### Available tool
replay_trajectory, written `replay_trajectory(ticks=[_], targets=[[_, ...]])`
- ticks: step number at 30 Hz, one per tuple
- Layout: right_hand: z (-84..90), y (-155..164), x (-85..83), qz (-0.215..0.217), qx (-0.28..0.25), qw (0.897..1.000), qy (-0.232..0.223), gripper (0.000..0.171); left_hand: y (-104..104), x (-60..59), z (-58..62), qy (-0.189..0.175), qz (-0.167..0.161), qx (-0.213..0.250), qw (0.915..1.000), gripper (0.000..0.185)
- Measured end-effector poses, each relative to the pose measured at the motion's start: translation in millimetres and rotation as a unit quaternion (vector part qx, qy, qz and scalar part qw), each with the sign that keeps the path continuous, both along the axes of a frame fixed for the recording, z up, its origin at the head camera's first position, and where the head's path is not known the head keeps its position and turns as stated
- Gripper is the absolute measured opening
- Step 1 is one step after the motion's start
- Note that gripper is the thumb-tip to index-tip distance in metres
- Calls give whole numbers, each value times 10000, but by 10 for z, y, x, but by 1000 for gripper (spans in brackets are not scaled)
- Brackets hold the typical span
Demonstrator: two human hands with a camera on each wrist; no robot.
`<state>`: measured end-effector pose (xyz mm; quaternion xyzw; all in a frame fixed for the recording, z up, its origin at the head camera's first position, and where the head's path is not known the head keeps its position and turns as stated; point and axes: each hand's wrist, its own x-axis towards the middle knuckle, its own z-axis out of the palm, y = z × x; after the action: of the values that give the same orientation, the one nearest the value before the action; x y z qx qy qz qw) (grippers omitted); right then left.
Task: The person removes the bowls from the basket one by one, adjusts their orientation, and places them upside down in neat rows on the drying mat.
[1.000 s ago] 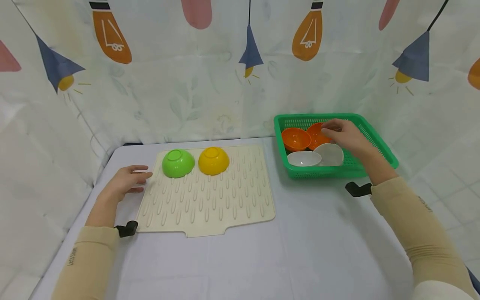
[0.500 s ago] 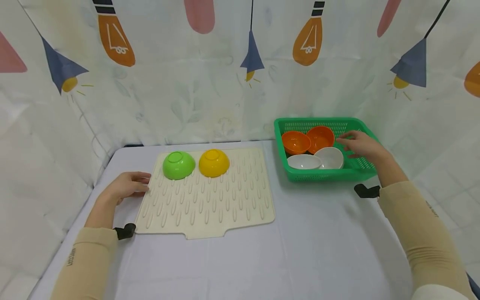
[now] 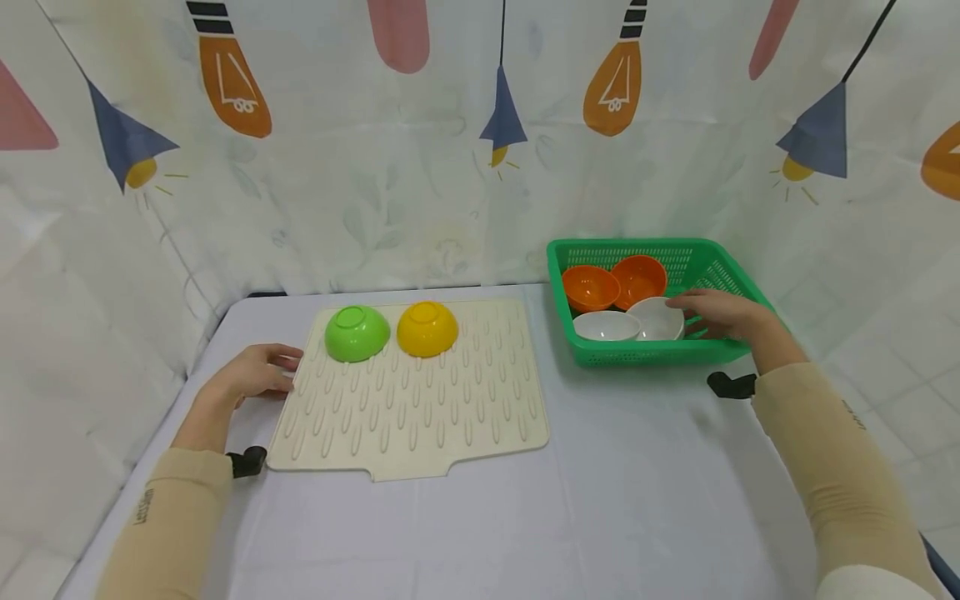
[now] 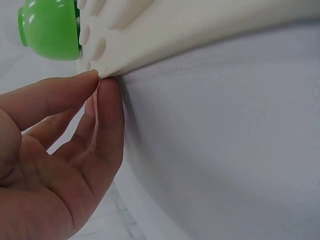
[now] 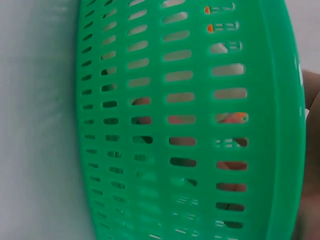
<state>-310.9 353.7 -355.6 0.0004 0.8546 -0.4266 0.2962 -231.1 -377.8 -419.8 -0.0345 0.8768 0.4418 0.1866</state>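
Note:
On the left, a cream drying mat [image 3: 480, 392] with raised ridges bears a green bowl [image 3: 357, 333] and a yellow bowl [image 3: 427, 329], both upside down. My left hand [image 3: 258, 371] pinches the mat's left edge between thumb and fingers, as the left wrist view confirms. At the right, my right hand [image 3: 720, 315] reaches into a green basket [image 3: 637, 354], fingertips right at the rim of a tilted white bowl [image 3: 656, 318]. I cannot tell whether they grip it; the basket wall [image 5: 200, 105] hides most of that hand in the right wrist view.
Also in the basket are a second white bowl [image 3: 606, 325] and two orange bowls [image 3: 591, 287]. The basket stands at the table's back right, close to a patterned curtain [image 3: 450, 192]. A white cloth [image 3: 510, 533] covers the table.
My right hand has drawn back from over the far orange bowl, shifted right, then come to the white bowl's rim. My left hand has moved slightly and now pinches the mat's edge.

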Motion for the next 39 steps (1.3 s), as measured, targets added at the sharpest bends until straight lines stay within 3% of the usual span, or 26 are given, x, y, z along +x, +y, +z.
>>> replay_trajectory(ticks=[5, 15, 24, 30, 34, 39], targets=[[-49, 47, -35, -76, -484, 9986, -176, 75, -13, -11, 16, -130, 16, -150, 9998, 71], [-25, 64, -41, -199, -537, 9984, -27, 70, -20, -32, 17, -133, -5, -167, 9998, 72], [129, 96, -12, -323, -857, 9957, 105, 71, 4, -16, 33, -170, -9, -201, 9997, 72], [298, 125, 38, -491, -780, 9943, 539, 70, 27, -7, 52, -206, 20, -210, 9996, 73], [399, 94, 73, -789, -1049, 9879, 829, 68, 29, 3, 56, -207, 9, -196, 9996, 73], [500, -8, 102, -1150, -1987, 9708, 702, 69, 31, 5, 64, -170, -13, -249, 9995, 72]])
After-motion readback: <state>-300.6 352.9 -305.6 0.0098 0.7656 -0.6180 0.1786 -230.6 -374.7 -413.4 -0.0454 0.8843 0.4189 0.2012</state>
